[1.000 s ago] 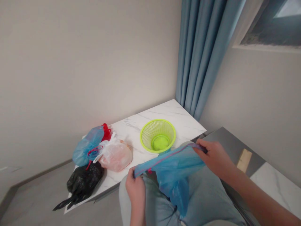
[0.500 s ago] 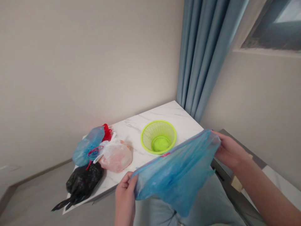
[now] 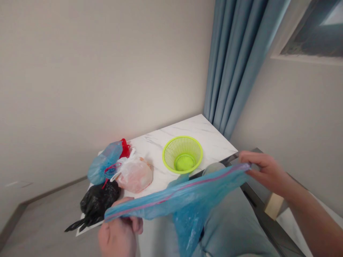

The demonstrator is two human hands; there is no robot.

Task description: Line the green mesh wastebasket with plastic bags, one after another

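Note:
A thin blue plastic bag (image 3: 193, 196) with a pink drawstring along its top edge is stretched between my hands, its body hanging down over my lap. My left hand (image 3: 119, 228), at the lower left, is closed on one end of the edge; part of its fingers is behind the film. At the right, my right hand (image 3: 264, 169) pinches the other end, a little higher up. Just beyond the bag stands a lime-green plastic basket (image 3: 164, 160) with slotted walls, apart from both hands.
On the left of the white marble-look table (image 3: 155, 142) lie a tied black bag (image 3: 100, 200), a white bag with pinkish contents (image 3: 136, 175) and a filled blue bag (image 3: 105, 162) with red ties. A blue curtain (image 3: 235, 64) hangs at the back right.
The bag's top edge is now pulled wider and tauter. My left hand has moved left and down, and my right hand slightly right. The view has shifted a little.

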